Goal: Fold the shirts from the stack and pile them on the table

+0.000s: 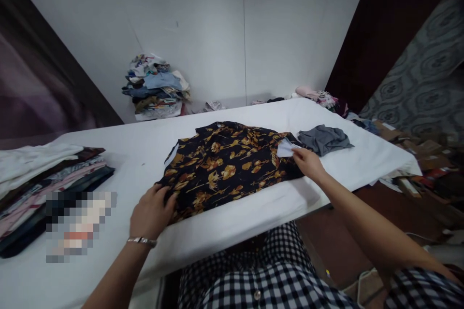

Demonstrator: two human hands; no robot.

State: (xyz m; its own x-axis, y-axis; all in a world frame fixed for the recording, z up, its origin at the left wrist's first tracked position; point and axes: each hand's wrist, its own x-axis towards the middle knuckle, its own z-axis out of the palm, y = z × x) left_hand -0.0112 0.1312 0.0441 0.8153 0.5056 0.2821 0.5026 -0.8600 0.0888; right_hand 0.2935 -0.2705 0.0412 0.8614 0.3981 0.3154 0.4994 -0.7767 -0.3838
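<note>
Both hands' fingers pinch the floral shirt (224, 164) on the white table (137, 154).

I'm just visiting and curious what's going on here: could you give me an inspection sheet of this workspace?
Surface: white table.
Job's things: black floral shirt lying flat.
Clutter: grey garment beside it; folded stack at left.
Grips: left hand on the shirt's near corner; right hand pinching its white tag.
Cables: nothing seen.
Surroundings: clothes pile by the wall; cardboard pieces on the floor at right.
</note>
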